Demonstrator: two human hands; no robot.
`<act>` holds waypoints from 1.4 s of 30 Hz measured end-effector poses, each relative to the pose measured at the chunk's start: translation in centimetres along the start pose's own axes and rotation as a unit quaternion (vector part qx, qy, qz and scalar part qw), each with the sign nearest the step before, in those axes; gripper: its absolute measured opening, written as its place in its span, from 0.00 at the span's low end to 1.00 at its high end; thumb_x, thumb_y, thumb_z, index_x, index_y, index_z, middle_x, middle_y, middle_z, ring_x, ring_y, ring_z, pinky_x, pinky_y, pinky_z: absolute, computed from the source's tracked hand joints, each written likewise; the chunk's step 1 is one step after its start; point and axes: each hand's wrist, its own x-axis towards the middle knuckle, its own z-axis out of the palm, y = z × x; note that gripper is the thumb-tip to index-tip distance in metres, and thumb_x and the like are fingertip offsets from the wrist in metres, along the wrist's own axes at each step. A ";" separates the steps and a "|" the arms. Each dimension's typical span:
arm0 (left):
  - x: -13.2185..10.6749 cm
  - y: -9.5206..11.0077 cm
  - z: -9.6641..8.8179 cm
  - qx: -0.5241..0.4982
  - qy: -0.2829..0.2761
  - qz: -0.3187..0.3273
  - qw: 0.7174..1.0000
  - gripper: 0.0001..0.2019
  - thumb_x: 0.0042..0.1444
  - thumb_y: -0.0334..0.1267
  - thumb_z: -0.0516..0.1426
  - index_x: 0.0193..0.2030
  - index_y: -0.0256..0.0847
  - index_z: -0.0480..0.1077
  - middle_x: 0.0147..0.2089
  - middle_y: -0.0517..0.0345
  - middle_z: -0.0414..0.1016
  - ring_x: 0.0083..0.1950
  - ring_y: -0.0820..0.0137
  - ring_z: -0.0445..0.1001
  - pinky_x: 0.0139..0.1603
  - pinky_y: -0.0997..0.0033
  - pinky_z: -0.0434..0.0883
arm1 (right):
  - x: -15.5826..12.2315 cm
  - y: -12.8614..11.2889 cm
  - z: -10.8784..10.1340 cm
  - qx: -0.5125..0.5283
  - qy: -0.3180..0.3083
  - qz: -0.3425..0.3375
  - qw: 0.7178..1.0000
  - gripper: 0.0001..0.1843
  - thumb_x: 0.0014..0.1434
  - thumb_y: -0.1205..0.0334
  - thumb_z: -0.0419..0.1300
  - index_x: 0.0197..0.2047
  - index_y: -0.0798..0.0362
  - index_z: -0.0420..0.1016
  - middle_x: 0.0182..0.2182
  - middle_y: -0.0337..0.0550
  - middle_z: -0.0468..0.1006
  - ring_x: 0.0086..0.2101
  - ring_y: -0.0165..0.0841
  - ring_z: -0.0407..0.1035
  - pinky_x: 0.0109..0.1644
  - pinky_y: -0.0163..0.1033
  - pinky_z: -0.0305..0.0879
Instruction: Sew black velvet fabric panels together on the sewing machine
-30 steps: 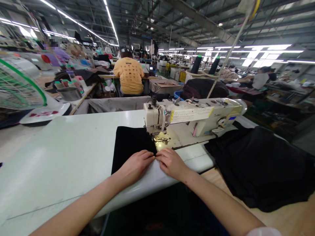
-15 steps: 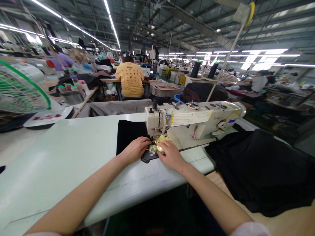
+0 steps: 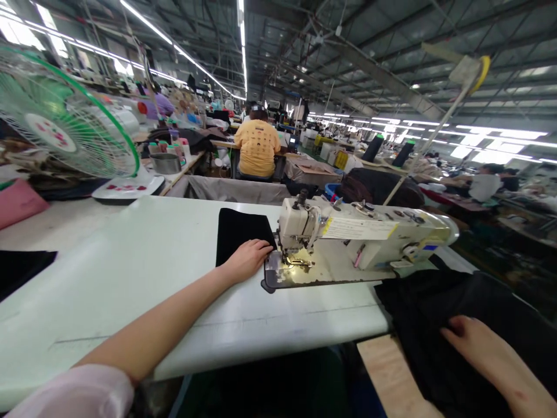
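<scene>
The left hand (image 3: 249, 259) lies flat, fingers open, on the black rectangular cloth piece (image 3: 241, 232), just left of the cream sewing machine (image 3: 365, 235); its paper label is unreadable. The right hand (image 3: 478, 348) rests open on the black fabric pile (image 3: 435, 302) beside the pale green tabletop (image 3: 143, 255).

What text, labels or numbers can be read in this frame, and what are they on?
None is legible.
White and yellow label on the sewing machine: print too small to read.
Blue sticker on the machine: blurred.
Red marks on the fan base: unreadable.
Dark motifs on the yellow shirt of a person ahead: no words discernible.
</scene>
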 end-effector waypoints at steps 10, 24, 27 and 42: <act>-0.8 2.3 -1.8 0.040 0.022 0.015 0.999 0.19 0.62 0.30 0.50 0.57 0.41 0.72 0.62 0.43 0.73 0.67 0.52 0.67 0.68 0.36 0.56 | -2.6 -2.5 -2.1 0.179 0.014 0.024 0.984 0.10 0.40 0.50 0.60 0.18 0.47 0.72 0.17 0.42 0.73 0.21 0.41 0.68 0.27 0.45 0.62; 0.2 14.4 -3.9 -0.125 0.077 0.244 0.959 0.14 0.64 0.39 0.54 0.55 0.51 0.73 0.52 0.58 0.81 0.57 0.61 0.76 0.70 0.48 0.60 | -3.0 -7.1 -7.5 0.325 0.153 -0.017 0.933 0.04 0.46 0.59 0.59 0.24 0.49 0.70 0.23 0.37 0.71 0.27 0.34 0.65 0.32 0.39 0.61; 1.0 16.6 -4.3 -0.150 0.060 0.260 0.952 0.15 0.65 0.37 0.52 0.56 0.48 0.72 0.53 0.55 0.81 0.58 0.61 0.75 0.71 0.46 0.59 | -3.4 -8.6 -8.5 0.341 0.129 -0.037 0.931 0.04 0.44 0.61 0.60 0.23 0.50 0.68 0.22 0.35 0.69 0.26 0.32 0.62 0.32 0.37 0.59; 7.7 25.7 -7.2 -0.571 0.140 0.029 0.808 0.09 0.57 0.41 0.60 0.29 0.41 0.68 0.25 0.63 0.70 0.27 0.73 0.70 0.28 0.75 0.69 | -11.2 -16.5 -8.0 0.594 -0.081 -0.143 0.788 0.15 0.63 0.49 0.53 0.38 0.52 0.72 0.27 0.42 0.73 0.26 0.34 0.68 0.29 0.39 0.67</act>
